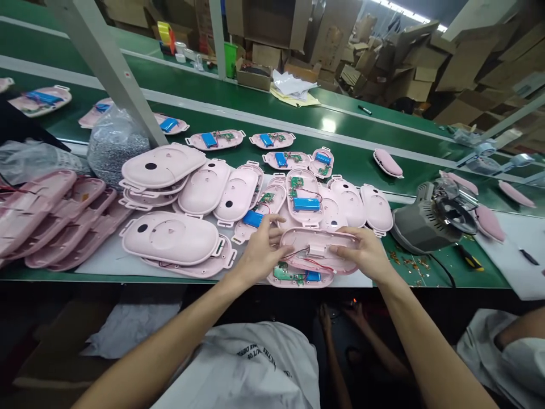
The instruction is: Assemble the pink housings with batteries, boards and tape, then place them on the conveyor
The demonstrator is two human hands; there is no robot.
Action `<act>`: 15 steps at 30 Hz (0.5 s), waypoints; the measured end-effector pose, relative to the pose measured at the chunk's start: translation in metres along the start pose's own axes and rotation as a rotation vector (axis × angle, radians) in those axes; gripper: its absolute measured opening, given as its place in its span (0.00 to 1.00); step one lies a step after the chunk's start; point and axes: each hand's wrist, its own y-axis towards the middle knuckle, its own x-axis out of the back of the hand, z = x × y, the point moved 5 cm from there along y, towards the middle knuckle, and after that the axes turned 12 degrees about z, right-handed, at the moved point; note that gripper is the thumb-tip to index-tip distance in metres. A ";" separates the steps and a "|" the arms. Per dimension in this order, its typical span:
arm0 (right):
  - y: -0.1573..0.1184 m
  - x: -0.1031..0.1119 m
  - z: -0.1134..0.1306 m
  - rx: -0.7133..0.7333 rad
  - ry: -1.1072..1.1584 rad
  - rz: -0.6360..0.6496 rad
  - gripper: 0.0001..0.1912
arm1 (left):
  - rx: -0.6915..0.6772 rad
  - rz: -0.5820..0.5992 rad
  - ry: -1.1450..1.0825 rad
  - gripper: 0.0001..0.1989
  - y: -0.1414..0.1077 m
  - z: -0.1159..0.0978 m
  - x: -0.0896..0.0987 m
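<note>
Between my two hands I hold a pink oval plastic shell (313,260), its hollow side toward me, with red and black wires and a small white block inside. My left hand (266,247) grips its left end, and my right hand (361,253) has fingers and thumb closed on its right end. Just below it, partly covered, lies a shell half with a green circuit board (284,274) and a blue battery. Beyond my hands rests an open shell with a blue battery (306,204). Left of my left hand, a pink shell (170,237) lies on another.
Several pink shells (46,218) are stacked at far left beside a plastic bag (118,145) of small parts. A grey machine (419,221) stands right, with a screwdriver (468,258) near it. A slanted post (114,68) rises at left. Another person's sleeve (489,341) shows at lower right.
</note>
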 end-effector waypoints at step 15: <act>0.051 -0.060 0.047 0.153 -0.558 -0.016 0.06 | 0.001 -0.048 0.026 0.18 -0.005 0.000 0.015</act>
